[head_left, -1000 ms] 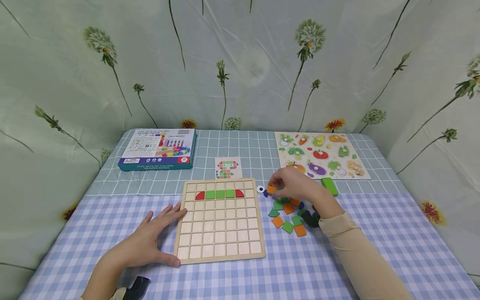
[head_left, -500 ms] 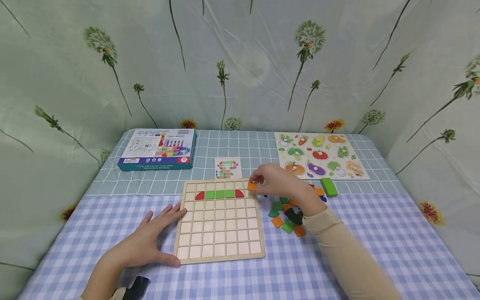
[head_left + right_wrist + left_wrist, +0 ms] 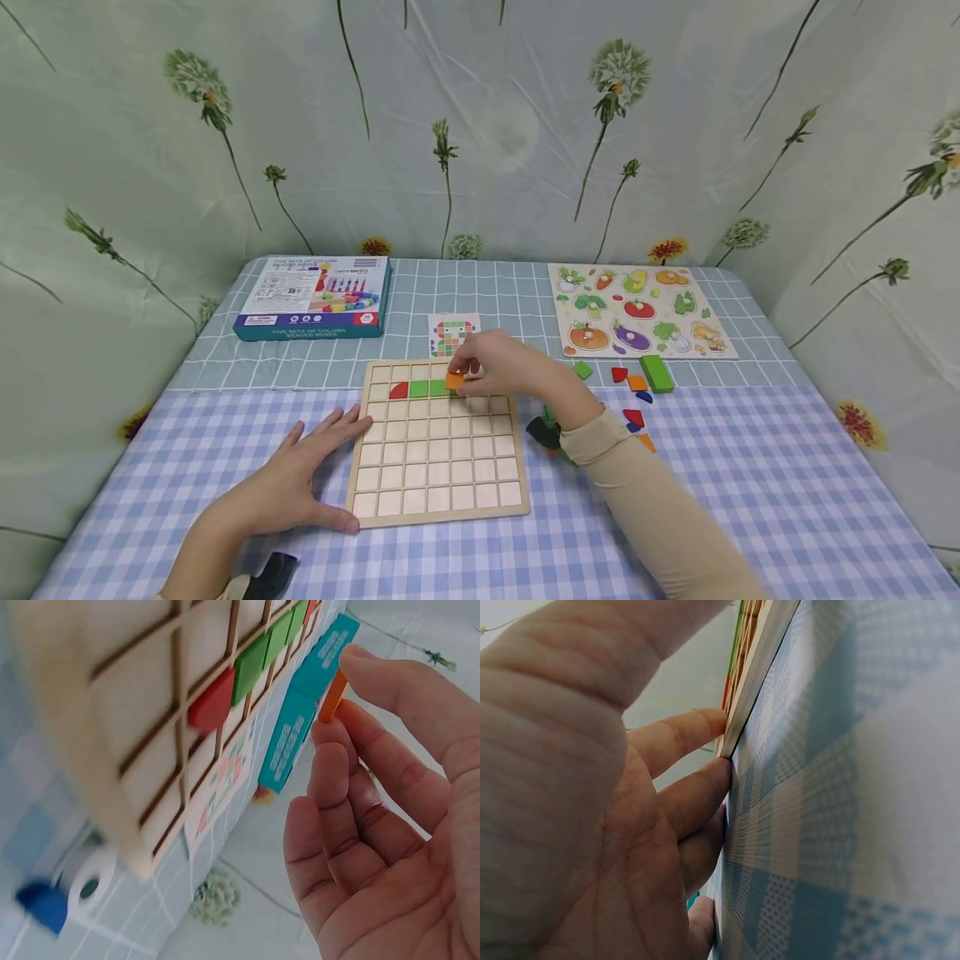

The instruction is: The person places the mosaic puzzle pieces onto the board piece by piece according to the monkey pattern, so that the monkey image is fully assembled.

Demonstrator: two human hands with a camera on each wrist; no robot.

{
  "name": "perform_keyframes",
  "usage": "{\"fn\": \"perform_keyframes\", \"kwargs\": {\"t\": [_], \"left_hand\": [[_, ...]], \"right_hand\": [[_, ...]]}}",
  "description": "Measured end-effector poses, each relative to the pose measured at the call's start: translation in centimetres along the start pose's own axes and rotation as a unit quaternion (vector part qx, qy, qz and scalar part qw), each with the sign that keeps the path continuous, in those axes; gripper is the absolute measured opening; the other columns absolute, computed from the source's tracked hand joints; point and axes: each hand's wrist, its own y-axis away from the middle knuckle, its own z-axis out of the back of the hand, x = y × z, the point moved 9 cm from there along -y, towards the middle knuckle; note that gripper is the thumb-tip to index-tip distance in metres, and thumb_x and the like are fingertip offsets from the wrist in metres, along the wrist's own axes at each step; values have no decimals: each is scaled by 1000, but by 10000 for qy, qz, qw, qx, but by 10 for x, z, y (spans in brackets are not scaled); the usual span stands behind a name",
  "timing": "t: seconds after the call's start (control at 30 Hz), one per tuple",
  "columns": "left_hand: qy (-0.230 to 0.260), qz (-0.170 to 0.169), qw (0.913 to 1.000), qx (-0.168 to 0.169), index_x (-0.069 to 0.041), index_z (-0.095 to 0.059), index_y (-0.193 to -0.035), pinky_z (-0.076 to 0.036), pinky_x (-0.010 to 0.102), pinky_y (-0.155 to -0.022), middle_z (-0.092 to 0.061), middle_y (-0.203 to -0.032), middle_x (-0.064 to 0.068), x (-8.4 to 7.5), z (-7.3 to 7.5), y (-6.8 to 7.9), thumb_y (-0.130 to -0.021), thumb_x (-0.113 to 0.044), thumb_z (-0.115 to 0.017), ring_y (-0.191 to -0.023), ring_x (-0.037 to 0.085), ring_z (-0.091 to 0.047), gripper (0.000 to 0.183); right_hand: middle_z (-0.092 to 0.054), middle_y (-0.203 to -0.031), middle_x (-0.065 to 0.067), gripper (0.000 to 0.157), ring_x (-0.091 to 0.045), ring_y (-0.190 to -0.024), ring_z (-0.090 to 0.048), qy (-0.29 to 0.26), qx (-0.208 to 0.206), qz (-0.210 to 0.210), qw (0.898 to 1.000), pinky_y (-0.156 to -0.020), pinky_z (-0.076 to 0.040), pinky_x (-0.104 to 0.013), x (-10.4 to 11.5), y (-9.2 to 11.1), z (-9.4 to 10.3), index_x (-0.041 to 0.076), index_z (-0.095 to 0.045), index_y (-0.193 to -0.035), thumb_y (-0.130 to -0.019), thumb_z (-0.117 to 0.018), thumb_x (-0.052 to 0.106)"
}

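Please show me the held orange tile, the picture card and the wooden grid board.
Held orange tile (image 3: pixel 454 381): head view, visible face.
Picture card (image 3: pixel 451 332): head view, printed middle.
Wooden grid board (image 3: pixel 438 452): head view, bare cell.

Place: cloth-walled play corner at a table; whether in a home or a studio cannot be told. Landmark: wooden grid board (image 3: pixel 438 454). Beneath it: checked tablecloth (image 3: pixel 420 567). Just behind it: picture card (image 3: pixel 450 333). Behind, left: boxed bead toy (image 3: pixel 311 300). Behind, right: vegetable puzzle (image 3: pixel 637 308). Well behind and to both sides: hanging flower-printed cloth (image 3: pixel 510 183), wrinkled.
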Motion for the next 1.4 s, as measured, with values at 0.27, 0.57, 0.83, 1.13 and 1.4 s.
{"fn": "perform_keyframes", "kwargs": {"t": [0.27, 0.57, 0.83, 1.13, 1.4], "left_hand": [[-16, 38, 10000, 31, -27, -45, -164, -4, 85, -122, -33, -177, 10, 1, 0, -1, -60, -70, -95, -164, 50, -21, 123], [14, 67, 9999, 75, -28, -44, -164, -3, 84, -122, -32, -177, 11, 1, -1, -1, -61, -69, -95, -164, 50, -20, 122], [-22, -9, 10000, 62, -27, -43, -165, -3, 85, -121, -31, -178, 10, 2, -1, 0, -62, -69, -94, -164, 49, -21, 122], [-48, 40, 9999, 81, -28, -43, -165, -3, 85, -121, -31, -177, 11, 2, 0, -2, -62, -71, -94, -165, 49, -20, 123], [-31, 29, 10000, 83, -26, -44, -165, -4, 85, -121, -31, -177, 11, 2, 0, -1, -62, -70, -94, -164, 49, -20, 123]], "right_hand": [[-77, -113, -4, 25, -15, -100, -71, -160, 307, 76, 9994, -89, -57, -20, 16, -21, -19, 7, -79, -118, -97, -82, 18], [-80, -106, -1, 21, -8, -92, -69, -310, 409, 147, 9986, -85, -56, -18, 28, -42, -38, 8, -80, -112, -95, -84, 20], [-78, -103, 2, 24, -5, -88, -63, -384, 512, 139, 9979, -82, -53, -15, 33, -52, -50, 9, -80, -116, -97, -83, 24], [-79, -100, 1, 22, -4, -84, -63, -333, 550, 302, 9975, -78, -53, -14, 41, -58, -52, 9, -82, -112, -95, -85, 21], [-77, -96, 4, 18, -2, -82, -62, -208, 494, 290, 9981, -76, -51, -11, 42, -62, -55, 11, -82, -107, -93, -87, 22]]}}
